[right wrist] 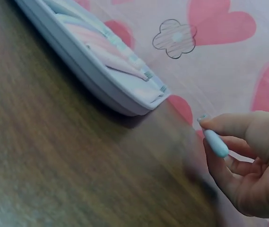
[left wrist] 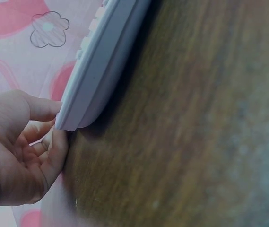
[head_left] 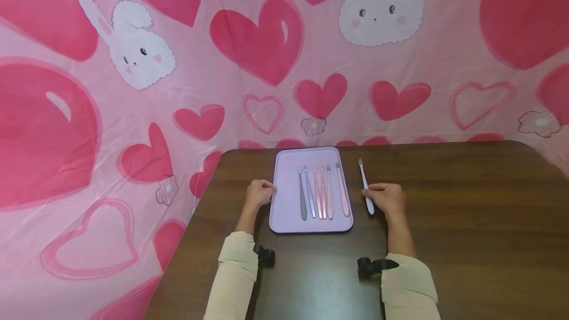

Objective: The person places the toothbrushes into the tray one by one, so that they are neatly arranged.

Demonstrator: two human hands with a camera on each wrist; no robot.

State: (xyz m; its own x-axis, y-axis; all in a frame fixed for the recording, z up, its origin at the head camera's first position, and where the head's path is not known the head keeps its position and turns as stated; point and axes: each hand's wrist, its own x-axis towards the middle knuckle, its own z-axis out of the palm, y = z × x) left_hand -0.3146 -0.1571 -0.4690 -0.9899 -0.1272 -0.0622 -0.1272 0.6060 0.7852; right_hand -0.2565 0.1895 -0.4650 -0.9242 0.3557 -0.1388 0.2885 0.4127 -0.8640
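A lavender tray (head_left: pixel 284 211) lies on the table with several toothbrushes in it, side by side, heads toward the far edge. At the left is a grey toothbrush (head_left: pixel 303 201), then a bluish-lilac one (head_left: pixel 310 194) and several pinkish ones; the pink one (head_left: pixel 343 194) nearest the right rim stands a little apart. My left hand (head_left: pixel 260 193) pinches the tray's left rim, thumb above and fingers at its underside in the left wrist view. Right of the tray, my right hand (head_left: pixel 388 196) holds a white toothbrush (head_left: pixel 364 179) between thumb and fingers, its head pointing away from me.
The dark wooden table (head_left: pixel 467 221) has its far edge just behind the tray. A pink cloth (head_left: pixel 249 73) with hearts and rabbits hangs behind it and along the left side. Black wrist cameras (head_left: pixel 365 266) sit on both beige sleeves.
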